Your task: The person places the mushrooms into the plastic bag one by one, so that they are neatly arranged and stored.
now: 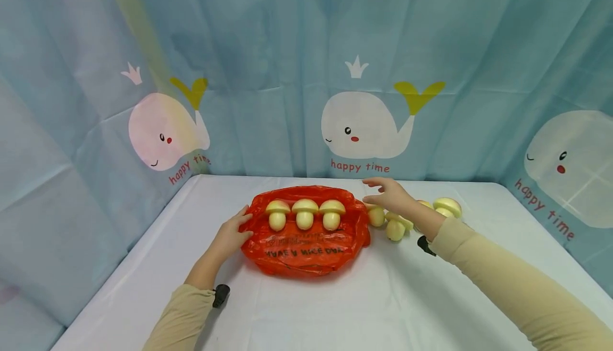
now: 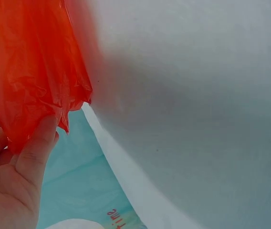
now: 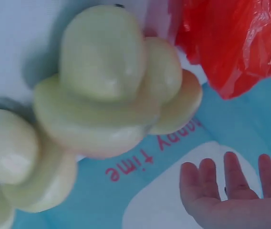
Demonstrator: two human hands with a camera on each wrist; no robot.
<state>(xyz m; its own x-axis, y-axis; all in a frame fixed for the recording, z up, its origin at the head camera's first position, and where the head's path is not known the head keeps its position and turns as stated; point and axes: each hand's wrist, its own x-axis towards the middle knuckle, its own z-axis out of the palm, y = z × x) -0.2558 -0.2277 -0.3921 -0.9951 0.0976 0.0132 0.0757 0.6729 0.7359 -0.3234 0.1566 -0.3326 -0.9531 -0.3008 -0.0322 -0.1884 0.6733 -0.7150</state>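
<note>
A red plastic bag (image 1: 306, 263) with dark lettering lies spread on the table. Three pale mushrooms (image 1: 305, 207) sit side by side in a row at its middle, caps toward the far side. At the bag's left edge my left hand (image 1: 227, 240) pinches the film; the left wrist view shows the thumb (image 2: 39, 143) on the near face and fingers behind. Above the bag's right edge, my right hand (image 1: 391, 197) hovers with fingers spread and nothing in it. Beneath and beside that hand are several more mushrooms (image 1: 395, 230), partly covered by the forearm in the head view.
A white cloth covers the table (image 1: 306, 319). Blue curtains (image 1: 278, 127) printed with whales hang behind and at both sides. The farthest right mushroom (image 1: 447, 206) stands close to the table's back edge.
</note>
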